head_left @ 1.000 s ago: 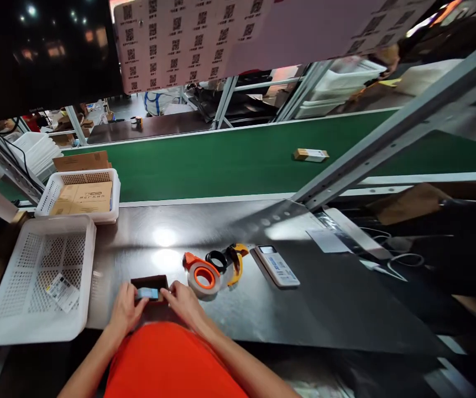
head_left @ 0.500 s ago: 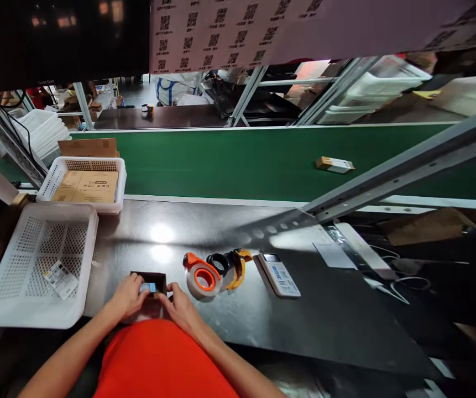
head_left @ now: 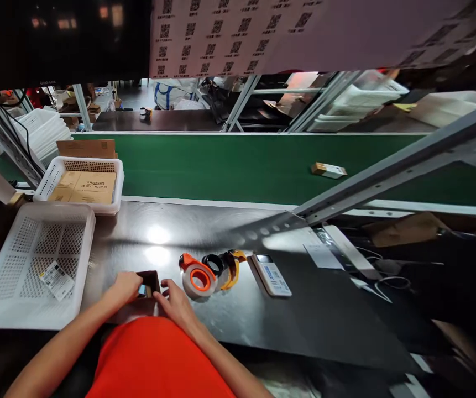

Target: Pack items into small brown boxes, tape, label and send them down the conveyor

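Note:
A small open cardboard box (head_left: 153,281) stands at the table's near edge, in front of my red shirt. My left hand (head_left: 126,286) is curled over its left side, fingertips bent down and mostly hidden. Just by those fingers, inside the box, shows a small light-blue item (head_left: 142,290); its kind cannot be made out. My right hand (head_left: 175,303) steadies the box at its right wall, thumb on the near corner and forefinger beside the rim. An orange tape dispenser (head_left: 199,279) lies to the right of this hand.
Black and yellow tape dispensers (head_left: 234,270) and a white handheld device (head_left: 271,275) lie rightward. On the left, a white basket (head_left: 86,265) contains a labelled packet (head_left: 57,280); another basket (head_left: 119,188) holds flat cartons. A small box (head_left: 329,170) rests on the green belt (head_left: 221,166). A metal strut (head_left: 370,171) slants across.
My left hand has turned and closed further over the box's left side, covering more of the blue item. My right forefinger has lifted slightly from the rim. The view has shifted slightly.

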`<move>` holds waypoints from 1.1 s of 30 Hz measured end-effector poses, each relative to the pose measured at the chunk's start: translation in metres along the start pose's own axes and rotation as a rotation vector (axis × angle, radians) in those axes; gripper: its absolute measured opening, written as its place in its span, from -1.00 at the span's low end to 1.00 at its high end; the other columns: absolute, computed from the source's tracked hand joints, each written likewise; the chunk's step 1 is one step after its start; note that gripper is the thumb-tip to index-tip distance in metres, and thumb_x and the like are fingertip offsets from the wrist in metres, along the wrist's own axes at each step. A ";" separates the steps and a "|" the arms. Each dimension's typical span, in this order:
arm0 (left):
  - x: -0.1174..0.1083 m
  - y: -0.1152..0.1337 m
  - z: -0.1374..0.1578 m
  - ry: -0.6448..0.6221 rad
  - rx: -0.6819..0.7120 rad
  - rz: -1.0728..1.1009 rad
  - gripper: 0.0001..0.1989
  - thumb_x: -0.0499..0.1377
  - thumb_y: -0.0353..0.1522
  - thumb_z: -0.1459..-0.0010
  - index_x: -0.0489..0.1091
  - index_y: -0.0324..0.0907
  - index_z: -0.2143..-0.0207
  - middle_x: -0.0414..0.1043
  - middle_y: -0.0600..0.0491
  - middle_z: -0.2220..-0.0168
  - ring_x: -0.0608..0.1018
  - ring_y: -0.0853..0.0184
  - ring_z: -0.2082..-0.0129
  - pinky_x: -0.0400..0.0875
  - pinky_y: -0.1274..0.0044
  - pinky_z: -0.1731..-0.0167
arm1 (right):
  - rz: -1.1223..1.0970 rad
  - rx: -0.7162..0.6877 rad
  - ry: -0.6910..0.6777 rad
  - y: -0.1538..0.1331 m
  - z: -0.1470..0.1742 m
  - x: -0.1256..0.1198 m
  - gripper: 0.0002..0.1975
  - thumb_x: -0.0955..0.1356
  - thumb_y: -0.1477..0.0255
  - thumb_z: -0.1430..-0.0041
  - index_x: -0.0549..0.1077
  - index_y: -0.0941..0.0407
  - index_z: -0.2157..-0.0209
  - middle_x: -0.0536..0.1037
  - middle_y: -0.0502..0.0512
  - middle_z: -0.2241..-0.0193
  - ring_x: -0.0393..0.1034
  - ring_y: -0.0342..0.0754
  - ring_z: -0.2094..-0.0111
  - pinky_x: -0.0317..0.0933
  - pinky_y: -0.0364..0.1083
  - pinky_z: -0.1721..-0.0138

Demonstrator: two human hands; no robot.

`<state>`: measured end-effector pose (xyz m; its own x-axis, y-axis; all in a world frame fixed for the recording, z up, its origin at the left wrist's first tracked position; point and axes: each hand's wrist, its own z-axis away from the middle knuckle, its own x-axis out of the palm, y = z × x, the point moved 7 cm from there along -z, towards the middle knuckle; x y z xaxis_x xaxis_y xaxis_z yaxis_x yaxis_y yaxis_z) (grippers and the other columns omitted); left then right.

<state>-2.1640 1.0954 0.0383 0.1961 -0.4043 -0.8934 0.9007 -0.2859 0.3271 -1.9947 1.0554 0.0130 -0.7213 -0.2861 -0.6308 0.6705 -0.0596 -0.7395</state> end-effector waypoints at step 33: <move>0.086 -0.068 0.061 0.534 0.262 0.072 -0.34 -0.15 -0.59 -0.35 0.35 -0.05 -0.37 0.40 -0.06 -0.37 0.30 0.13 -0.46 0.36 0.11 -0.36 | 0.282 -0.133 0.331 0.053 -0.034 -0.035 -0.58 0.19 0.40 -0.36 0.36 0.15 -0.19 0.47 0.34 -0.12 0.35 0.21 -0.22 0.29 0.23 -0.25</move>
<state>-2.2320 1.0267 -0.0418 0.4818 0.0432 -0.8752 0.7657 -0.5064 0.3966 -1.9400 1.0950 -0.0116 -0.5450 0.0488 -0.8370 0.8361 0.1065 -0.5382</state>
